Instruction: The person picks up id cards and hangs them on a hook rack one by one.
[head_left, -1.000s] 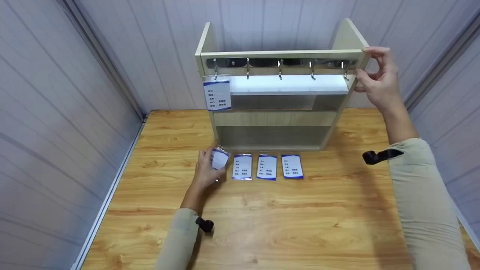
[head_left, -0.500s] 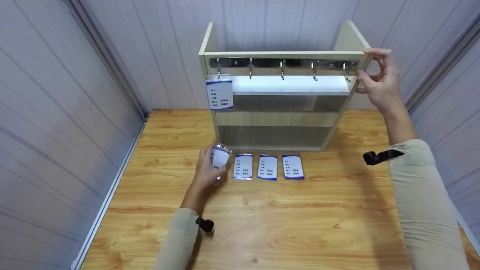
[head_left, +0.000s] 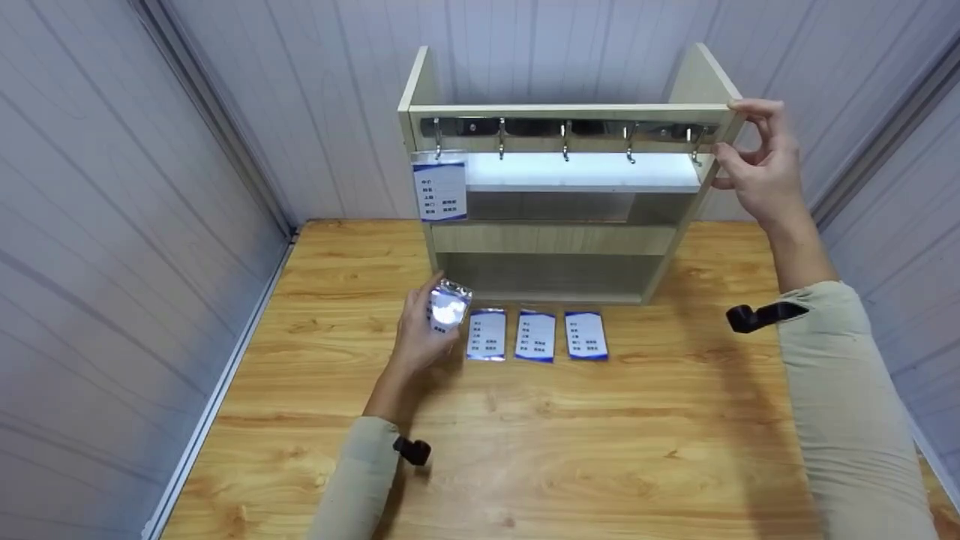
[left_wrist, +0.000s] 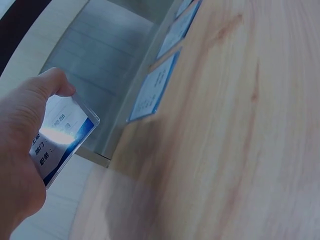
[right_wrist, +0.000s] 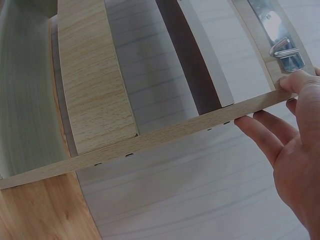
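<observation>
Between the thumb and fingers of my left hand (head_left: 422, 334) is a clear-sleeved badge card (left_wrist: 62, 132) with a blue border, tilted and catching a bright glare. It is raised in front of the lower left corner of a pale wooden rack (head_left: 551, 238). My right hand (head_left: 769, 161) grips the rack's upper right side; in the right wrist view the thumb lies on the front edge and the fingers are behind the side panel (right_wrist: 165, 134). A similar badge (head_left: 440, 191) hangs from the leftmost hook (head_left: 438, 139) of the metal hook strip.
Three more badges, among them the nearest badge (head_left: 487, 335) and the rightmost badge (head_left: 586, 335), lie in a row on the wood-grain table (head_left: 570, 450) before the rack. Several bare hooks, such as the middle hook (head_left: 565, 141), run rightward. Panelled walls (head_left: 112, 225) enclose the table.
My left hand has lifted the badge a little, moving it up and right toward the rack, and its face has tilted into the light. The right hand keeps its grip on the rack.
</observation>
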